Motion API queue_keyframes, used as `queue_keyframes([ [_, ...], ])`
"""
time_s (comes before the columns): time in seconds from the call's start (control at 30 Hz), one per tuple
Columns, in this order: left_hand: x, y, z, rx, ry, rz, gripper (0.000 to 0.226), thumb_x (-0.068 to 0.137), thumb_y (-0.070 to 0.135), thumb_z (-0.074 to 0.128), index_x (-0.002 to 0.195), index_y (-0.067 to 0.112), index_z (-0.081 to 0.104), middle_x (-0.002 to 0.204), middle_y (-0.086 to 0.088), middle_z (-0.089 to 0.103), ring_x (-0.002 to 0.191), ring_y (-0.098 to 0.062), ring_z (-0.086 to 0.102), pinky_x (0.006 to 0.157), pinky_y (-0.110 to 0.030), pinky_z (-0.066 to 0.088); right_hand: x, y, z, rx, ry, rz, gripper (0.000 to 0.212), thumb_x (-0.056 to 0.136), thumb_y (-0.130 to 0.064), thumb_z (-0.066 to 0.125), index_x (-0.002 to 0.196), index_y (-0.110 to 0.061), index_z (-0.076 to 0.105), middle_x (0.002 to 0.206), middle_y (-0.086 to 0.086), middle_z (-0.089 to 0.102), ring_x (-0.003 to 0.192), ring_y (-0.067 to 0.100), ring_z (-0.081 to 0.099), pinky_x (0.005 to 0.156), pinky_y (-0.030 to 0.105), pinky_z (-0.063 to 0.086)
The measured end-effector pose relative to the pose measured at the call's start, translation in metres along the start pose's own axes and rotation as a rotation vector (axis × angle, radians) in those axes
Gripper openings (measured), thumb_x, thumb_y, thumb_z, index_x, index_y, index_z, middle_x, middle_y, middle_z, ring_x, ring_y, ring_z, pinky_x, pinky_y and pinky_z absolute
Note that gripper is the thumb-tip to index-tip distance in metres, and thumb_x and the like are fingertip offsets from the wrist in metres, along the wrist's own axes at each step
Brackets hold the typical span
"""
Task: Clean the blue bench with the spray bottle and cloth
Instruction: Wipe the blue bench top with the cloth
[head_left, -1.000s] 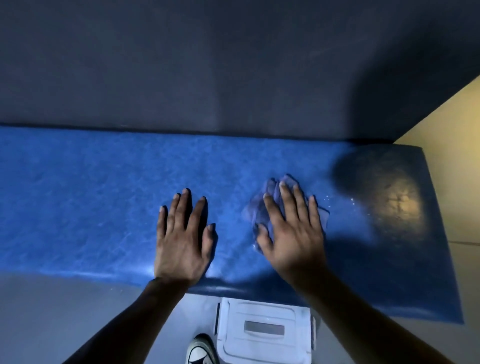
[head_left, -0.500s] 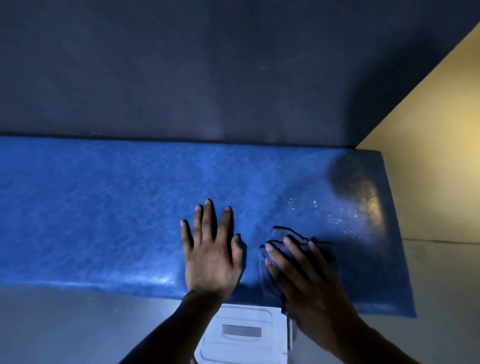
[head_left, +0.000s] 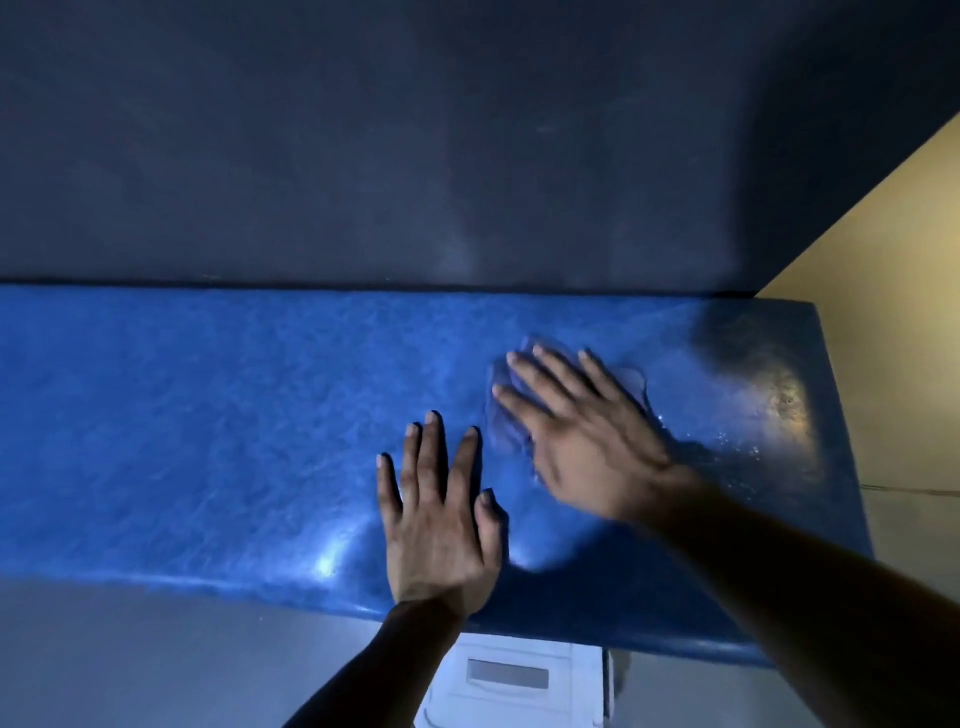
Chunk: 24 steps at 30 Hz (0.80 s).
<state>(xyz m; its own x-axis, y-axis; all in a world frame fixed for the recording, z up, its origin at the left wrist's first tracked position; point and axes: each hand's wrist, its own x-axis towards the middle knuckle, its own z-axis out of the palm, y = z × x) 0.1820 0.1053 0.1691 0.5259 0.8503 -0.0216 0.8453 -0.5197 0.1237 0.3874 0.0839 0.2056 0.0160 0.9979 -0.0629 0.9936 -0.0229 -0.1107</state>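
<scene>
Dark grey wall (head_left: 363, 156) fills the top of the view, a yellowish wall (head_left: 893, 270) meets it at the right corner. Blue bench (head_left: 182, 441) runs left to right below the dark wall, glossy top, its right end against the yellowish wall. Grey floor (head_left: 130, 649) shows in front of the bench. White plastic box (head_left: 514, 686) sits on the floor just under the bench's front edge, partly cut off at the bottom.

Right hand (head_left: 576, 441) lies flat on the cloth, fingers straight and spread, pressing it to the bench top; hand is motion-blurred. Left hand (head_left: 441, 519) rests palm-down on the bare bench near the front edge, fingers straight and slightly spread, holding nothing, just beside the right hand, not touching the cloth.

Cloth (head_left: 506, 415) is pale bluish, crumpled, mostly hidden under the right hand, on the right half of the bench, edges poking out past the fingers. Wet droplets (head_left: 737, 447) glint on the bench just right of the right hand. Spray bottle not in view.
</scene>
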Motion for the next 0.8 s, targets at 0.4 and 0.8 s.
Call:
queue_keyframes([
  [0.4, -0.001, -0.001, -0.001, -0.022, 0.036, 0.008, 0.068, 0.092, 0.04, 0.036, 0.158, 0.024, 0.038, 0.172, -0.011, 0.02, 0.161, -0.03, 0.014, 0.126, -0.062, 0.014, -0.009, 0.0, 0.006, 0.115, 0.153, 0.634, 0.067, 0.094, -0.05, 0.042, 0.152, -0.018, 0.045, 0.165, 0.013, 0.035, 0.155, 0.034, 0.025, 0.122, 0.061, 0.02],
  [0.8, -0.003, 0.007, -0.011, -0.053, 0.016, -0.033, 0.066, 0.093, 0.04, 0.033, 0.157, 0.024, 0.037, 0.171, -0.012, 0.023, 0.16, -0.031, 0.016, 0.127, -0.06, 0.012, -0.157, -0.016, 0.018, 0.092, 0.146, 0.164, 0.057, 0.087, -0.043, 0.06, 0.14, -0.021, 0.063, 0.161, 0.007, 0.044, 0.152, 0.03, 0.035, 0.118, 0.062, 0.028],
])
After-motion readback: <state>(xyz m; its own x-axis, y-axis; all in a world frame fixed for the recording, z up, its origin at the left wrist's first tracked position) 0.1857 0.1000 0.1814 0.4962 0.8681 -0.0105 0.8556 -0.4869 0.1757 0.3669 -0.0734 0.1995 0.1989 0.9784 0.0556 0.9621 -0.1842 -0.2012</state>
